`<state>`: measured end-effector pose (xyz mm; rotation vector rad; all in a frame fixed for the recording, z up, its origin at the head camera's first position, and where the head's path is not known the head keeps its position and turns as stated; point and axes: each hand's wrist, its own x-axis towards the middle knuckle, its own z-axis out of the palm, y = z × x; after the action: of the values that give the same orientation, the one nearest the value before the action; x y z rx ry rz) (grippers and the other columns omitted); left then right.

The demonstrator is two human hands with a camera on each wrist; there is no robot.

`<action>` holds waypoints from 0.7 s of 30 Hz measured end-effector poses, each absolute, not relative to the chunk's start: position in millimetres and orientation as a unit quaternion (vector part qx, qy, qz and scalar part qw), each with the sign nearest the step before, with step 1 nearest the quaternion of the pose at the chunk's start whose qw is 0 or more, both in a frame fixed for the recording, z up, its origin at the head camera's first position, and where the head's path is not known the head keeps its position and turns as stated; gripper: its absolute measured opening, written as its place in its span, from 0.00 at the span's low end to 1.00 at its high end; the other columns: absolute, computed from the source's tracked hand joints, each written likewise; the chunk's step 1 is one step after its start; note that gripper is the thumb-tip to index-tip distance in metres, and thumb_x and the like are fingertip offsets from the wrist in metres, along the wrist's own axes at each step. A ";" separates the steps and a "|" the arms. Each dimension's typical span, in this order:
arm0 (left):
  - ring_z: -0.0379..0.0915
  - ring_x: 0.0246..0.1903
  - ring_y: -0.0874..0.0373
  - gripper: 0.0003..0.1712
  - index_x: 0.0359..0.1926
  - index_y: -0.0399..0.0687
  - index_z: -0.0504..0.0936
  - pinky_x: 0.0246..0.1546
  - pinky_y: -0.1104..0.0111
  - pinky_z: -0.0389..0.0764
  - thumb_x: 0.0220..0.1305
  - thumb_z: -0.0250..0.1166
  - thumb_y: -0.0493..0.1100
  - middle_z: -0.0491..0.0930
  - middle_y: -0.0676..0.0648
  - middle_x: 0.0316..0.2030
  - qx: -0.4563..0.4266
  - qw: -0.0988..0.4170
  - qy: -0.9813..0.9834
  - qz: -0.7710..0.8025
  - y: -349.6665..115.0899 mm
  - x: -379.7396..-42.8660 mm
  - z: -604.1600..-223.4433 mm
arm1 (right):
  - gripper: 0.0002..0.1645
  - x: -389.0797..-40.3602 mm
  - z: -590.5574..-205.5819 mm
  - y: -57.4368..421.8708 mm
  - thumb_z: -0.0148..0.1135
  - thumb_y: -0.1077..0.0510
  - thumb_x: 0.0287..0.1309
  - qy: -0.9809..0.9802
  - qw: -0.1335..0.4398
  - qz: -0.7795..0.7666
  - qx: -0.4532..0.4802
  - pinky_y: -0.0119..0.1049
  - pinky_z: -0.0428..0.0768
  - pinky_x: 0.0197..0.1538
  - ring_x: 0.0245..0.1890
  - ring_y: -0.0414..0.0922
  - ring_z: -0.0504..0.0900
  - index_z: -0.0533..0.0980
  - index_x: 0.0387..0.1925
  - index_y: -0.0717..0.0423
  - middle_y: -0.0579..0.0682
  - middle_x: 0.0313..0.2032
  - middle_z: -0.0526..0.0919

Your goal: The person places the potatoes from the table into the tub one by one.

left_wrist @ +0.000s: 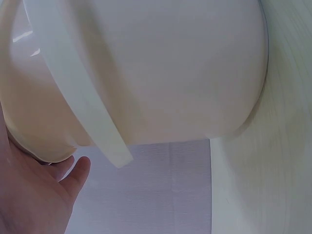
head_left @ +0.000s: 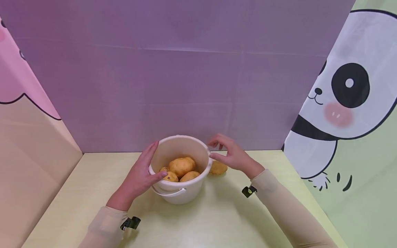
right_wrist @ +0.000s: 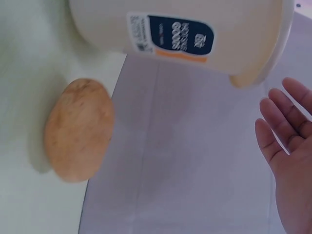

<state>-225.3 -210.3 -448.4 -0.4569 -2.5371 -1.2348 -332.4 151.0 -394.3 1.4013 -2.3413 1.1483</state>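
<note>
A white plastic bucket (head_left: 183,193) stands upright on the table with several potatoes (head_left: 181,166) inside. My left hand (head_left: 141,175) grips its left rim, thumb over the edge and fingers along the outer side; the left wrist view shows that hand (left_wrist: 36,195) at the rim. On the opposite side, my right hand (head_left: 231,153) is raised beside the rim with nothing in its grasp. Its fingers (right_wrist: 282,117) are spread and loosely bent in the right wrist view. Below it, a single potato (right_wrist: 80,129) lies on the table next to the bucket.
The light wooden table (head_left: 183,227) ends at a purple backdrop (head_left: 192,86) close behind the bucket. Printed panels flank it, with a panda (head_left: 341,86) on the right one. The bucket's handle (head_left: 170,193) hangs down at the front.
</note>
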 end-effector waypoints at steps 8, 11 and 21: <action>0.51 0.83 0.28 0.66 0.90 0.47 0.52 0.73 0.27 0.64 0.62 0.80 0.57 0.52 0.36 0.87 -0.161 0.142 -0.877 -0.429 -210.1 -225.7 -447.6 | 0.18 -333.5 -404.3 170.2 0.78 0.59 0.67 -0.812 0.076 0.386 0.431 0.51 0.84 0.54 0.55 0.50 0.82 0.85 0.56 0.51 0.46 0.52 0.86; 0.51 0.83 0.28 0.66 0.90 0.47 0.52 0.73 0.27 0.65 0.62 0.80 0.58 0.52 0.36 0.87 -0.162 0.143 -0.878 -0.427 -210.5 -226.0 -447.8 | 0.19 -332.9 -407.3 175.4 0.79 0.59 0.66 -0.815 0.076 0.386 0.425 0.49 0.83 0.54 0.54 0.51 0.83 0.85 0.56 0.53 0.47 0.52 0.86; 0.52 0.82 0.28 0.65 0.90 0.47 0.52 0.71 0.28 0.68 0.63 0.79 0.57 0.52 0.36 0.87 -0.163 0.143 -0.878 -0.427 -210.3 -225.1 -447.6 | 0.20 -335.5 -423.3 186.0 0.81 0.58 0.65 -0.820 0.080 0.389 0.412 0.51 0.83 0.51 0.52 0.54 0.82 0.86 0.56 0.51 0.46 0.50 0.85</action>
<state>-225.1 -210.3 -447.6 -0.4688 -2.5318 -1.2325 -335.5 186.0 -423.3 1.2330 -2.4540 1.1628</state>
